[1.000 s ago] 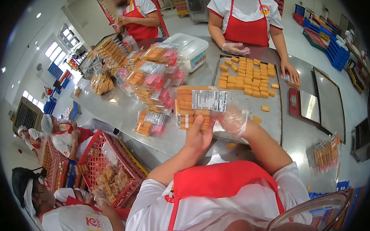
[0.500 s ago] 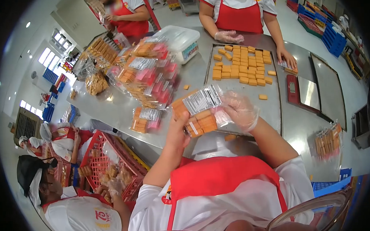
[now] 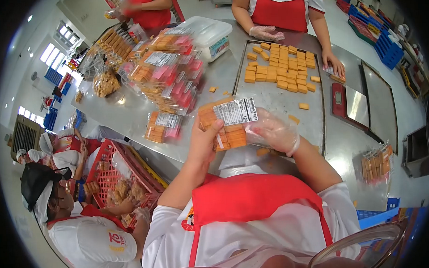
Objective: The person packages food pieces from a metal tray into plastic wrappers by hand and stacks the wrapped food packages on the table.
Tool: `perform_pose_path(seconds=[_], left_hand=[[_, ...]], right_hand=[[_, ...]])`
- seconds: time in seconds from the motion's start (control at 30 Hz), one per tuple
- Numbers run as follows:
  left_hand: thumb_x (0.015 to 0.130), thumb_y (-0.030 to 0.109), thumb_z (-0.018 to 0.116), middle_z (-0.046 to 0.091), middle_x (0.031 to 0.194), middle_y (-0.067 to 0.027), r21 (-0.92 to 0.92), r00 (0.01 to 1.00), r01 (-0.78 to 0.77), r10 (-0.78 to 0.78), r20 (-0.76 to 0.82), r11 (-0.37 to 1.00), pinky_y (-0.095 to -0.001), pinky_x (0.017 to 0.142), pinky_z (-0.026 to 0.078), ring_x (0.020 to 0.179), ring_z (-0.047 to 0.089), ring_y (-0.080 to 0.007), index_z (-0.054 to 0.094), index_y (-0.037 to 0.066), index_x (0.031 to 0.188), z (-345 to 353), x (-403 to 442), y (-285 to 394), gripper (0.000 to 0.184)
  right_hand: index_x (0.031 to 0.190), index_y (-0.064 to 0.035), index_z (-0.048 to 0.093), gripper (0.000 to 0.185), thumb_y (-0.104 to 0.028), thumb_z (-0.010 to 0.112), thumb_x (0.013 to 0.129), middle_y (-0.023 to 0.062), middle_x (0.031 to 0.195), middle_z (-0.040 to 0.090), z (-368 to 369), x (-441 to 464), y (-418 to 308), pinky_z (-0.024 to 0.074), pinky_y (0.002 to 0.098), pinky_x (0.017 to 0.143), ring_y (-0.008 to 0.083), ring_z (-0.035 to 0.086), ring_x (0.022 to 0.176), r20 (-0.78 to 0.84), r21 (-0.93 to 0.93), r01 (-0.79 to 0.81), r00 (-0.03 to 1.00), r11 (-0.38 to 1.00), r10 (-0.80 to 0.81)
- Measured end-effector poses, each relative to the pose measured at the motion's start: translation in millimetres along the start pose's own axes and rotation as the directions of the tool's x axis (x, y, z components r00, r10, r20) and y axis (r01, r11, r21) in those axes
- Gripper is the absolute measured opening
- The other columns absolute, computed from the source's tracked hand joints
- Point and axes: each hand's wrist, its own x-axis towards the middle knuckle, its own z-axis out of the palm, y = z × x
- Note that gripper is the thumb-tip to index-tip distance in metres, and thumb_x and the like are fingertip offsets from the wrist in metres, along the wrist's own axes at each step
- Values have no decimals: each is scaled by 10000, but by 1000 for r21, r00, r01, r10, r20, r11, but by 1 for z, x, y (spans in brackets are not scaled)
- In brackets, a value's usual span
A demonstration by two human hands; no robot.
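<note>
A clear pack of orange biscuits (image 3: pixel 231 136) with a white nutrition label is held up in front of my chest. My bare left hand (image 3: pixel 205 136) grips its left side, thumb on the front. My right hand (image 3: pixel 274 131), in a clear plastic glove, is closed on the pack's right end. Left of it, a similar pack (image 3: pixel 161 126) lies on the steel table (image 3: pixel 124 119), below a tall pile of packs (image 3: pixel 167 74). Beyond my right hand, loose biscuit pieces (image 3: pixel 288 67) stand in rows on a metal tray (image 3: pixel 313 109).
A lidded plastic tub (image 3: pixel 210 37) stands behind the pile. A co-worker's bare hand (image 3: pixel 333 64) touches a small pack near a red scale (image 3: pixel 338 99); their gloved hand (image 3: pixel 266 33) rests by the tray. More packs (image 3: pixel 377 163) lie right. A red crate (image 3: pixel 147 176) stands lower left.
The pack in my hands turned, tilted up at its right, then levelled somewhat. My left hand moved from its lower edge to its left side. The view has shifted slightly.
</note>
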Motion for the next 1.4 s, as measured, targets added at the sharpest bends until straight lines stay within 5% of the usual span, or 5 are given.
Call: perform_pose_path(seconds=[0.1,0.27,0.73,1.17,1.4], left_hand=[[740,92,658,546,1059,-97,59,999,-32,31,11,998,-341,798,489,947,563,-190,398,29,1166,3,-1,-5,504],[719,93,675,555,1056,-94,82,999,-46,46,2,996,-329,793,485,946,564,-192,424,23,1161,-1,6,-19,513],[752,54,637,470,1162,-122,45,980,-198,199,-27,979,-370,872,450,1035,512,-227,262,54,1275,-1,7,-5,643],[704,64,684,503,1085,-79,124,995,86,-79,-60,989,-315,835,437,973,511,-170,291,67,1279,-40,-9,-14,697],[652,88,697,522,1088,-58,575,990,82,2,-143,814,-280,786,443,933,522,-156,330,58,1287,-166,4,87,734]], right_hand=[[1186,48,424,433,-191,523,838,113,1176,480,-4,-4,12,414,295,841,158,500,1007,7,176,19,1000,984,-21],[1146,5,498,432,-277,550,821,143,1178,466,7,0,-8,402,304,868,223,511,1037,102,-455,179,984,872,-149],[1119,-43,557,400,-318,540,829,166,1213,440,2,-3,-5,306,354,964,297,409,1129,46,-421,161,987,893,-156],[1191,-73,496,438,-328,486,835,176,1190,478,5,-19,5,307,386,966,344,410,1139,289,-521,44,949,853,127],[1021,-21,575,291,-161,530,770,106,1052,561,-50,-47,23,406,288,774,178,532,877,-124,-298,-82,991,951,47]])
